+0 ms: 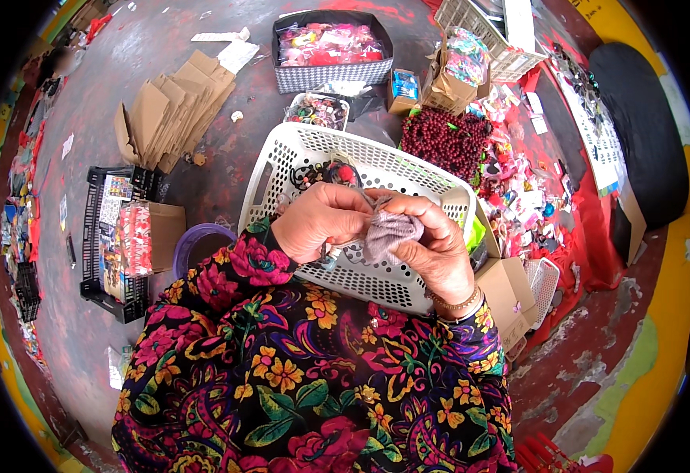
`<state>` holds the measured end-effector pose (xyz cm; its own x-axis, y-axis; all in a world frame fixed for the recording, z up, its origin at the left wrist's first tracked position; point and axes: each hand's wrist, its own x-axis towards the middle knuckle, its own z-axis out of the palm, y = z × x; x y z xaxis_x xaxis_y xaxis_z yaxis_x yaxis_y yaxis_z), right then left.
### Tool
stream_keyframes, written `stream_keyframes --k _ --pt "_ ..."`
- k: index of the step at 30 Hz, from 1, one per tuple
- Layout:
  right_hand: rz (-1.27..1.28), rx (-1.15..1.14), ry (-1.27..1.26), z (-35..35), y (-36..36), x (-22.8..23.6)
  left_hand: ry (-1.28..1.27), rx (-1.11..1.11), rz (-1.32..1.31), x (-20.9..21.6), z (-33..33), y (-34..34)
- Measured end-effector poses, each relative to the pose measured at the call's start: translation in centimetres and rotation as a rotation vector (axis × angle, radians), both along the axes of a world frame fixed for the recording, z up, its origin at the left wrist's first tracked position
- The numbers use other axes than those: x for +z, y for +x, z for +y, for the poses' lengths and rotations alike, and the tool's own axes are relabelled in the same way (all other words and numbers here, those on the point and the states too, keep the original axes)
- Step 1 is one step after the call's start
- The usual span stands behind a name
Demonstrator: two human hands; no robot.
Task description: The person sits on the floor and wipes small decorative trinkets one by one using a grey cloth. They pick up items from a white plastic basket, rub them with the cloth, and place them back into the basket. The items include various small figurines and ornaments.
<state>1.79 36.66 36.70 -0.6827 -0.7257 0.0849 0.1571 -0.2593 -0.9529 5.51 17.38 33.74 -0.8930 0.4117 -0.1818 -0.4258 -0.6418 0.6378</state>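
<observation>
Knit pc: soft, greyish-mauve ribbed knit pc (392, 235), bunched up, held in the air betw. both hands, above the near half of the white basket; exact item type unclear.
L hand: left hand (321, 222) has thumb + fingertips drawn narrow in a pinch at the knit's upper L edge; exact bit betw. the tips is hidden.
R hand: right hand (438, 248) holds the knit's R side, thumb low in front, index finger curled over the top; gap is just the fabric's thickness. Beaded bracelet (459, 304) on that wrist.
Handling: prob. v. light, limp, stretchy; ribbing likely gives decent friction, so not slippery. Unlikely to break, tho a hard pull might snag or distort the knit.
Where to hold: best guess = gathered upper edge w/ one pinch, folded R side w/ the other; light pressure shd do. Loose lower fold prob. flops if held by one end only.
Basket: white perforated basket (384, 290) in front of torso, under the hands; dark looped items (307, 175) + a red round bit (345, 174) inside, partly hidden by L hand.
L of basket: purple tub (178, 251) just beside; black crate (91, 236) w/ packaged goods further out.
R of basket: dark-red bead pile (443, 142) by far R corner; cardboard carton (509, 298) near R forearm.
</observation>
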Motion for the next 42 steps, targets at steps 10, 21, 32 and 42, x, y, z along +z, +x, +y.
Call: stream_keyframes --k 10,21,32,42 --pt "-0.106 -0.062 0.187 -0.3 0.1 0.8 -0.247 -0.002 0.054 -0.2 -0.1 0.2" --pt "0.453 -0.195 0.412 -0.3 0.8 0.9 -0.312 -0.003 0.045 1.0 0.4 0.1" --pt "0.284 -0.155 0.319 0.1 0.6 0.0 -0.134 -0.041 0.002 -0.5 -0.1 -0.1" --pt "-0.181 -0.123 -0.075 0.7 -0.4 -0.4 0.098 0.061 -0.102 -1.1 -1.0 -0.1"
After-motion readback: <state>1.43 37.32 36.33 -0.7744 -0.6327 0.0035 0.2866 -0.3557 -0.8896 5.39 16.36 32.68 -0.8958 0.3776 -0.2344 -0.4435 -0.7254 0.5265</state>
